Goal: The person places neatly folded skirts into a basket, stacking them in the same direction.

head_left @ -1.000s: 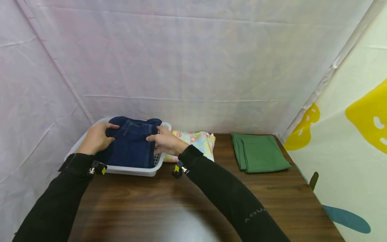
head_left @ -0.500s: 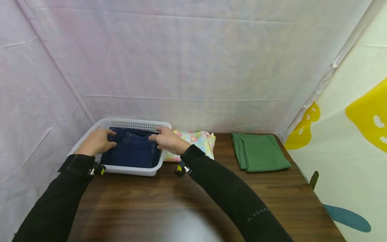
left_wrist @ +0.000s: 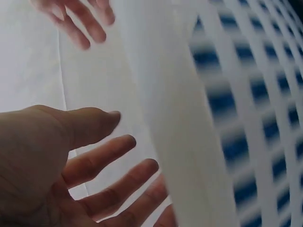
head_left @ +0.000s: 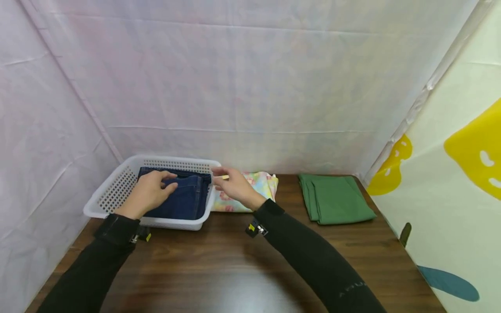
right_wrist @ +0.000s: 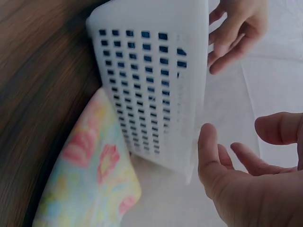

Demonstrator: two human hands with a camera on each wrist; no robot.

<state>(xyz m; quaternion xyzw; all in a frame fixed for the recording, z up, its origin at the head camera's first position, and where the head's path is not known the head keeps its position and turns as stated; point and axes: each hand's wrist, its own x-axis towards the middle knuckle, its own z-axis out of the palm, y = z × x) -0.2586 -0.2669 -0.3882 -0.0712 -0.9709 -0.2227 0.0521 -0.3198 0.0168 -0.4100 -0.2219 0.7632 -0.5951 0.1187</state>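
Folded dark blue jeans [head_left: 182, 203] lie inside a white perforated basket [head_left: 92, 208] on the left of the table. My left hand [head_left: 146, 194] hovers over the basket's left part, its fingers apart and gripping nothing; the left wrist view shows them beside the white rim [left_wrist: 156, 94]. Just off the basket's right rim is my right hand [head_left: 237, 188], above a folded cloth with a pastel floral print [head_left: 265, 184]. Its fingers are loosely bent with nothing between them. In the right wrist view, the floral cloth [right_wrist: 102, 161] sits beside the basket's wall [right_wrist: 151, 14].
A folded green cloth [head_left: 340, 200] lies at the right of the brown wooden table [head_left: 235, 269]. White sheeting [head_left: 250, 87] hangs behind and to the left. A patterned sheet [head_left: 454, 208] stands on the right, past the table edge.
The jeans have dropped lower into the basket and both hands have let go. My left hand has moved right over the jeans; my right hand has drawn back to the right.
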